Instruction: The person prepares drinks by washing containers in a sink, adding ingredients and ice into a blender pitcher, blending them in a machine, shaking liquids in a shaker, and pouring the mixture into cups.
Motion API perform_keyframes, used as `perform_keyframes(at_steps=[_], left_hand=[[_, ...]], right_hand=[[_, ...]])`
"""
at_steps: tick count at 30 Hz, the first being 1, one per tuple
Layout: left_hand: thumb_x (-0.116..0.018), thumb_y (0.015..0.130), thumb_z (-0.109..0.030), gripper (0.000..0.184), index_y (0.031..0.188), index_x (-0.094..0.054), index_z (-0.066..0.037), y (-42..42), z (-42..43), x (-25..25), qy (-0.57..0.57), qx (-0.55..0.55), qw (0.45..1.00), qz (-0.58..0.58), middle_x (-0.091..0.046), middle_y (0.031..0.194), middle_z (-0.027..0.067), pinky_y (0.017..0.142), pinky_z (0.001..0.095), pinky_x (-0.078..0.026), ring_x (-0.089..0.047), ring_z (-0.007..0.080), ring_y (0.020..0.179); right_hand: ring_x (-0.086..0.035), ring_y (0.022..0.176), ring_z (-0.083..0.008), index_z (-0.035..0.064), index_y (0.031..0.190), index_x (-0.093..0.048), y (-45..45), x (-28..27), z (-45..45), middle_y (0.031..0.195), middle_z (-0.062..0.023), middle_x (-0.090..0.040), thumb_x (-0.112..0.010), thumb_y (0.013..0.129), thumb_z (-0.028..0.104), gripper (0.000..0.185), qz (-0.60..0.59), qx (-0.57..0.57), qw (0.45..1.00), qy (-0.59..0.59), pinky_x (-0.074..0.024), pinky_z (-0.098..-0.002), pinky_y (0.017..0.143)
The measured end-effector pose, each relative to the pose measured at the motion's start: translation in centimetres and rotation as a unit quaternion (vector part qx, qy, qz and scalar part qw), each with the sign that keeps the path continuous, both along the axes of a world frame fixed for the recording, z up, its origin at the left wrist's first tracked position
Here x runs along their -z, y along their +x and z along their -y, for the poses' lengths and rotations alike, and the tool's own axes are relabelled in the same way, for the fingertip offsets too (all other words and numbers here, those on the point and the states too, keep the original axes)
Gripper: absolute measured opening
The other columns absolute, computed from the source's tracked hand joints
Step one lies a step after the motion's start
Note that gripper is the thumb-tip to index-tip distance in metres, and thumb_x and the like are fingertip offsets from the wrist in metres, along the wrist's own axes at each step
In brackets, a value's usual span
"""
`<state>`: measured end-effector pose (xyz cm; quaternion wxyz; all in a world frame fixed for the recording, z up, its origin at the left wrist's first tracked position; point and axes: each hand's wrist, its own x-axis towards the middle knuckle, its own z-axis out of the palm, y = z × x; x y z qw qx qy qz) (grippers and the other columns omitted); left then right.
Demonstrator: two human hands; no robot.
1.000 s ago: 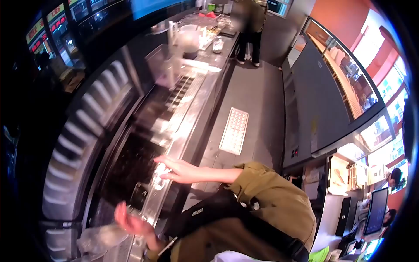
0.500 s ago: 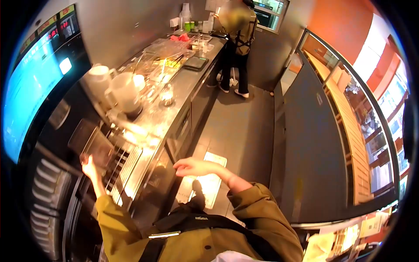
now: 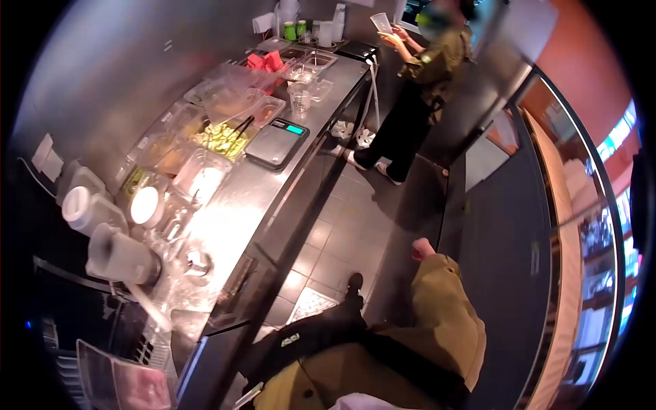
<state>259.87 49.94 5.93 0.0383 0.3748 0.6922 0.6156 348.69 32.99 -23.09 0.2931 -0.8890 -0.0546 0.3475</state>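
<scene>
At the lower left edge, a clear plastic container [image 3: 102,369] is tilted above a slotted metal grate [image 3: 154,352]. A blurred, skin-toned shape shows through its wall and appears to be my left hand [image 3: 147,389] gripping it; the wrist is out of view. My right hand [image 3: 423,249] hangs over the dark floor beside the low partition, its fingers curled in and nothing visible in them. Near the container stand a translucent pitcher [image 3: 119,256] and a white-lidded jug [image 3: 92,212].
Along the steel counter [image 3: 236,219] are a kitchen scale [image 3: 277,143], a tub of chopped yellow-green food [image 3: 222,139] with tongs, and a plastic cup [image 3: 299,99]. A co-worker [image 3: 424,82] stands at the far end holding a clear cup [image 3: 381,22]. A dark partition [image 3: 495,239] runs along the right.
My view has swung toward the counter. The container and left hand now sit lower in view. My right hand has moved right, toward the partition. The co-worker has turned and shows a raised cup.
</scene>
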Motion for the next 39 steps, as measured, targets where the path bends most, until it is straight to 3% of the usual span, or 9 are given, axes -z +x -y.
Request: perform_keyframes(at_steps=[2,3,4,8,12,27,32,36,39], left_hand=[[-0.050,0.084,-0.022,0.032,0.106,-0.054,0.001,5.7,0.9,-1.3,0.021,0.006,0.999,0.045,-0.056,0.103,0.0106,0.084,0.0296,-0.040,-0.052,0.0191,0.093],[-0.050,0.084,-0.022,0.032,0.105,-0.054,0.001,8.5,1.3,-2.1,0.032,0.009,0.997,0.067,-0.056,0.103,0.0104,0.083,0.0296,-0.040,-0.052,0.0190,0.093],[-0.050,0.084,-0.022,0.032,0.105,-0.054,0.001,11.0,1.6,-3.2,0.043,0.015,0.995,0.085,-0.056,0.102,0.0102,0.083,0.0296,-0.040,-0.052,0.0189,0.092],[-0.049,0.084,-0.023,0.031,0.104,-0.054,0.000,19.5,0.6,-7.1,0.076,0.071,0.984,0.143,-0.056,0.100,0.0095,0.082,0.0297,-0.040,-0.051,0.0183,0.090],[-0.046,0.085,-0.025,0.027,0.100,-0.050,-0.003,35.9,-8.0,-10.3,0.100,0.094,0.977,0.162,-0.051,0.094,0.0054,0.078,0.0287,-0.038,-0.048,0.0153,0.086],[-0.054,0.070,0.002,0.021,0.091,-0.050,-0.002,70.5,-45.8,-14.3,0.056,0.377,0.923,0.044,-0.050,0.074,0.0011,0.057,0.0197,-0.034,-0.045,0.0077,0.063],[-0.060,0.070,-0.004,0.018,0.084,-0.050,-0.002,75.4,-51.0,-12.3,-0.033,0.368,0.929,0.005,-0.049,0.074,0.0007,0.061,0.0194,-0.036,-0.045,0.0070,0.066],[-0.059,0.066,-0.003,0.014,0.075,-0.048,-0.002,79.4,-54.3,-10.8,-0.107,0.364,0.924,-0.042,-0.047,0.070,-0.0011,0.060,0.0189,-0.035,-0.044,0.0058,0.066],[-0.055,0.062,-0.001,0.011,0.070,-0.047,-0.001,83.0,-56.2,-11.1,-0.192,0.362,0.906,-0.102,-0.046,0.066,-0.0017,0.058,0.0190,-0.035,-0.043,0.0058,0.061]], right_hand=[[-0.062,0.057,-0.0244,0.0037,0.058,-0.064,8.2,1.9,-6.0,0.056,-0.0141,-0.059,-0.056,0.064,0.015,0.015,0.081,-0.124,0.986,-0.077,-0.0499,-0.0341,0.054],[-0.062,0.059,-0.0267,0.0007,0.059,-0.062,11.1,0.0,-11.2,0.056,-0.0163,-0.058,-0.052,0.067,0.017,0.021,0.212,-0.392,0.885,-0.136,-0.0496,-0.0360,0.057],[-0.061,0.059,-0.0288,-0.0007,0.061,-0.061,12.5,-1.2,-17.0,0.056,-0.0173,-0.058,-0.050,0.068,0.019,0.024,0.180,-0.203,0.962,-0.027,-0.0486,-0.0381,0.058],[-0.055,0.046,-0.0185,-0.0001,0.080,-0.061,16.0,-8.5,-35.9,0.060,-0.0101,-0.058,-0.053,0.077,0.013,0.016,-0.030,-0.150,0.952,0.266,-0.0466,-0.0301,0.047],[-0.056,0.052,-0.0120,0.0006,0.088,-0.058,17.0,-16.3,-49.0,0.068,-0.0066,-0.060,-0.051,0.080,0.017,0.020,-0.011,-0.179,0.907,0.382,-0.0435,-0.0232,0.047],[-0.058,0.088,-0.0302,-0.0006,0.103,-0.053,29.8,-16.8,-82.7,0.091,-0.0176,-0.060,-0.064,0.069,0.020,0.041,0.263,-0.109,0.882,0.377,-0.0442,-0.0361,0.079],[-0.057,0.085,-0.0242,-0.0017,0.119,-0.040,35.7,-15.6,-90.8,0.095,-0.0131,-0.059,-0.073,0.061,0.023,0.071,0.125,-0.106,0.922,0.351,-0.0448,-0.0338,0.076],[-0.055,0.056,-0.0119,-0.0024,0.072,-0.059,36.7,-15.0,-90.2,0.059,-0.0061,-0.057,-0.060,0.076,0.017,0.020,0.141,-0.290,0.863,0.390,-0.0429,-0.0256,0.054],[-0.056,0.058,-0.0127,-0.0029,0.073,-0.059,36.7,-18.9,-84.7,0.060,-0.0065,-0.057,-0.058,0.077,0.014,0.018,0.129,-0.286,0.812,0.491,-0.0432,-0.0264,0.055]])
